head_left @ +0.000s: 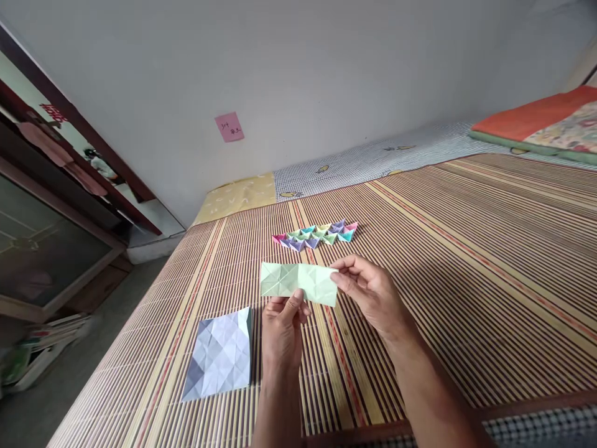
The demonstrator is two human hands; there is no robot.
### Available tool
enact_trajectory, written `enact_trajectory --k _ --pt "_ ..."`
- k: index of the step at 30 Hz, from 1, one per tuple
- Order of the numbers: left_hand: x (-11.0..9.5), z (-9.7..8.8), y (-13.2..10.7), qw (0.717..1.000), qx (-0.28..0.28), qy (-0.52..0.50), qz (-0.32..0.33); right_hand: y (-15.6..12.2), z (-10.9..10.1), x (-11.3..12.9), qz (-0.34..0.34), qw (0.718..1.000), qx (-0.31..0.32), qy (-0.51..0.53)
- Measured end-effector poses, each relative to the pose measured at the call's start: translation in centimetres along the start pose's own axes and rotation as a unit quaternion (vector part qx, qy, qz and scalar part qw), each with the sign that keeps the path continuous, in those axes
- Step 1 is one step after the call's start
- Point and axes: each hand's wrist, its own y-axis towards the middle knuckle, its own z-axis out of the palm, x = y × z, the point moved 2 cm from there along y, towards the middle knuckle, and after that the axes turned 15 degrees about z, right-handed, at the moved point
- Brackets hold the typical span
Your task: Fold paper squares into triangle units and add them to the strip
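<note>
A pale green sheet of origami paper (pixel 280 278), folded into a long strip and marked with crossing creases, is held up above the bamboo mat. My left hand (pixel 285 326) pinches its lower edge near the middle, thumb in front. At the strip's right end, my right hand (pixel 368 289) grips the upper corner between thumb and fingers. To the left of my left hand lies a creased lavender paper (pixel 221 354), opened out, its right edge showing pale green. Beyond the strip sit several small folded paper boats (pixel 314 236) in many colours, grouped in rows.
The bamboo mat (pixel 448 280) covers the bed, with a patterned sheet (pixel 336 174) showing along the wall. Folded orange bedding (pixel 527 118) rests at the far right. A pink note (pixel 229 127) is stuck to the wall. On the left stands a mirror (pixel 107 168).
</note>
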Motion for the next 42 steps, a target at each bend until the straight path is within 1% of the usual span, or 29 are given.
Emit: enact_trajectory --k 5,10,14,16,20,23,27,30,34,37,39,40,42 --pt "-0.3 -0.1 0.1 0.997 0.065 -0.002 -0.030 -0.1 -0.5 0.2 0.016 1.000 0.014 -0.003" --pt "-0.7 -0.3 0.1 0.989 0.138 0.031 -0.039 0.1 -1.0 -0.1 0.029 0.996 0.078 -0.028" --pt "-0.6 -0.3 0.2 0.985 0.161 0.051 -0.026 0.0 -1.0 0.0 0.044 0.992 0.120 -0.012" --pt "-0.5 -0.3 0.1 0.983 0.169 0.059 -0.025 0.0 -0.8 0.0 0.051 0.989 0.135 -0.022" --pt "-0.6 -0.1 0.0 0.980 0.184 0.071 -0.027 0.0 -0.4 0.0 0.045 0.988 0.132 -0.059" --pt "-0.6 0.0 -0.1 0.977 0.196 0.075 -0.026 0.0 -0.3 -0.2 0.048 0.989 0.134 -0.046" --pt "-0.7 0.1 -0.3 0.973 0.216 0.082 -0.015 0.0 -0.2 -0.1 0.053 0.987 0.152 -0.027" --pt "-1.0 0.4 -0.6 0.972 0.217 0.089 0.009 -0.3 0.1 0.2 0.056 0.986 0.153 -0.048" --pt "-1.5 0.8 -1.0 0.975 0.181 0.125 0.034 -0.8 0.8 0.7 0.042 0.985 0.132 -0.102" --pt "-1.6 0.6 -1.2 0.974 0.164 0.153 0.022 -0.8 0.7 1.0 0.014 0.989 0.076 -0.129" --pt "-1.5 0.1 -1.2 0.980 0.142 0.140 0.006 -0.7 0.3 1.1 0.006 0.991 0.031 -0.130" --pt "-1.4 -0.1 -1.1 0.983 0.129 0.130 -0.004 -0.6 0.0 1.0 0.008 0.992 0.016 -0.127" --pt "-1.2 -0.5 -1.1 0.987 0.110 0.114 -0.024 -0.4 -0.3 0.9 0.017 0.993 0.013 -0.115"
